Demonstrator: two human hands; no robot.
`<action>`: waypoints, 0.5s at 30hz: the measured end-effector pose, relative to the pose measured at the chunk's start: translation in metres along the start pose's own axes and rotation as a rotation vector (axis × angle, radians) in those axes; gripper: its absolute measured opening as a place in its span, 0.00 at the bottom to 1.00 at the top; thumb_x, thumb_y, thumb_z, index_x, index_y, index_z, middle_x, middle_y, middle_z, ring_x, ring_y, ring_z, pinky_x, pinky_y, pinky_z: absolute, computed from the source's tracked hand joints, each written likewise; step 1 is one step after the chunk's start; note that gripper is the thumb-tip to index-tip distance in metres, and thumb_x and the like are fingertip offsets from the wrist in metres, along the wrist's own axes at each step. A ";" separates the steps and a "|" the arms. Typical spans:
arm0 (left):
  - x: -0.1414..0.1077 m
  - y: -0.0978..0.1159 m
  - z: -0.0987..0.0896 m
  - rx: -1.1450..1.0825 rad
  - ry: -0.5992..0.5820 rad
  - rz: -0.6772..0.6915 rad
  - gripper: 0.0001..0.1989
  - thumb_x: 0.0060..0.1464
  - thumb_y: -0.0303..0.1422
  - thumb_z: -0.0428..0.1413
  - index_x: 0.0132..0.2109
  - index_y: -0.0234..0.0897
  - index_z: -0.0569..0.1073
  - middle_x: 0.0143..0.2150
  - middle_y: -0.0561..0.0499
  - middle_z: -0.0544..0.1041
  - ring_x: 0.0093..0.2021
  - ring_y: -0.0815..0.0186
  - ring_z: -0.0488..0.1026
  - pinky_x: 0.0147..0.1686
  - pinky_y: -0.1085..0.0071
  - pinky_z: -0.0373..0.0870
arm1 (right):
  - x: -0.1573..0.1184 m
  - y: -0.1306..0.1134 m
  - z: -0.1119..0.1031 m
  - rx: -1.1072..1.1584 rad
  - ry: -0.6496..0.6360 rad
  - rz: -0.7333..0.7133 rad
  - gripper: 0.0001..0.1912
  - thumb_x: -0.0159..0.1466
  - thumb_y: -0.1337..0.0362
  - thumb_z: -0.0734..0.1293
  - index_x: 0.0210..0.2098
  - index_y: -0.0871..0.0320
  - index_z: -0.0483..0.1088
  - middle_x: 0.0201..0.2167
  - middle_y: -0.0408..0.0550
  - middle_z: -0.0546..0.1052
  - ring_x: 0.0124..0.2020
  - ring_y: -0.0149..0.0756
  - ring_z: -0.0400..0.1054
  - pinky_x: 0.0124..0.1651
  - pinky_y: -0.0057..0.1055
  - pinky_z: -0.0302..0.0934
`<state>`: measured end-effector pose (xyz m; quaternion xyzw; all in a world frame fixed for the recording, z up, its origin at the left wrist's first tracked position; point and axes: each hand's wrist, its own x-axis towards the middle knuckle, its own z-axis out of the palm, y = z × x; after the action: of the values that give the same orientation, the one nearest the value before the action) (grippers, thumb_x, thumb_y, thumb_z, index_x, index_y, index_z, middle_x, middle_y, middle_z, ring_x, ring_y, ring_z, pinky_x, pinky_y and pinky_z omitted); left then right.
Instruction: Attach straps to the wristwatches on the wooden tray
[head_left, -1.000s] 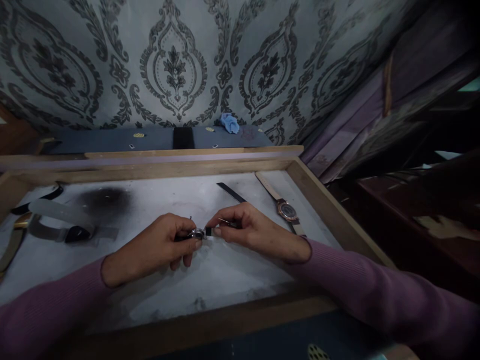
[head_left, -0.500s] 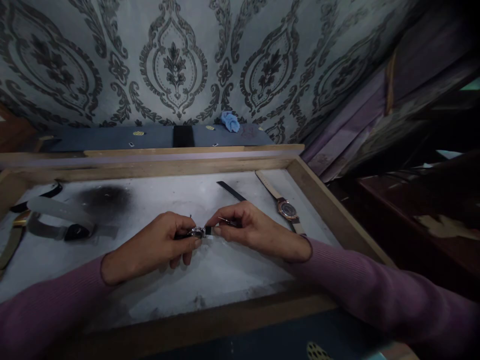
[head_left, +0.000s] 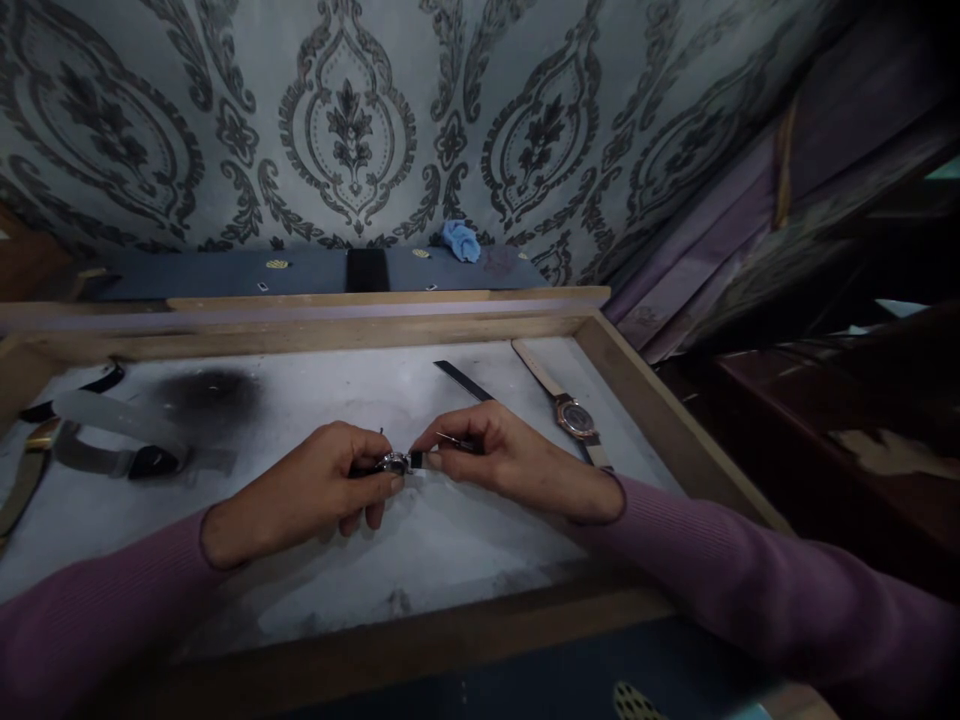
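Observation:
Between my two hands, over the white tray floor, is a small silver-cased wristwatch [head_left: 393, 463]. My left hand [head_left: 322, 485] is closed on its case, thumb in front and fingers behind. A short piece of dark watch strap [head_left: 420, 460] at the case's right side is pinched by the thumb and forefinger of my right hand [head_left: 495, 455]. A thin, pointed metal tool [head_left: 454, 440] also lies within the right hand's fingers; its far end is hidden. Whether the strap piece is joined to the case, I cannot tell.
A wooden-rimmed tray [head_left: 630, 400] surrounds the work. On its right lie a wristwatch with a beige-lined strap [head_left: 576, 418] and a dark strap [head_left: 461, 380]. Several watches and straps, including a grey strap [head_left: 90, 455], lie left. A blue crumpled cloth [head_left: 461, 242] sits behind the rim.

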<state>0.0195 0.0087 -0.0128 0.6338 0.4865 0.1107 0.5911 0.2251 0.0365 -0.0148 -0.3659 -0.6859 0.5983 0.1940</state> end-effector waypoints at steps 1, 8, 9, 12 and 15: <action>0.000 -0.001 0.000 -0.001 -0.001 0.001 0.10 0.54 0.35 0.52 0.28 0.35 0.68 0.22 0.55 0.72 0.19 0.73 0.65 0.19 0.78 0.61 | 0.000 0.000 0.000 -0.004 -0.002 0.000 0.09 0.61 0.66 0.65 0.33 0.65 0.75 0.20 0.40 0.66 0.22 0.25 0.54 0.25 0.25 0.49; 0.000 0.000 0.000 -0.011 -0.001 -0.009 0.10 0.53 0.36 0.53 0.27 0.35 0.67 0.21 0.56 0.72 0.18 0.74 0.64 0.18 0.79 0.60 | 0.001 0.002 0.000 -0.032 -0.011 0.007 0.09 0.60 0.65 0.65 0.34 0.65 0.75 0.21 0.41 0.67 0.23 0.25 0.54 0.26 0.25 0.49; -0.001 0.000 0.000 -0.010 0.000 -0.009 0.10 0.53 0.36 0.52 0.27 0.35 0.67 0.21 0.56 0.71 0.17 0.74 0.64 0.18 0.79 0.60 | 0.001 0.002 0.000 -0.033 -0.012 0.009 0.09 0.60 0.65 0.65 0.34 0.65 0.75 0.21 0.41 0.67 0.22 0.25 0.54 0.26 0.25 0.49; -0.002 0.001 0.001 -0.014 -0.002 -0.004 0.10 0.53 0.36 0.53 0.28 0.35 0.68 0.21 0.55 0.71 0.18 0.74 0.64 0.18 0.79 0.60 | 0.001 0.002 0.000 -0.031 -0.016 0.009 0.10 0.60 0.64 0.65 0.34 0.65 0.75 0.21 0.41 0.67 0.23 0.25 0.54 0.26 0.26 0.49; -0.001 0.001 0.001 -0.026 0.004 0.001 0.10 0.53 0.36 0.53 0.28 0.35 0.68 0.21 0.55 0.72 0.18 0.74 0.64 0.18 0.79 0.59 | 0.001 0.002 0.000 -0.032 -0.019 0.001 0.11 0.60 0.63 0.65 0.35 0.64 0.75 0.22 0.42 0.69 0.23 0.26 0.54 0.26 0.26 0.50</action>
<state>0.0199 0.0075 -0.0113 0.6263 0.4858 0.1186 0.5981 0.2255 0.0370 -0.0173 -0.3635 -0.6971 0.5908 0.1813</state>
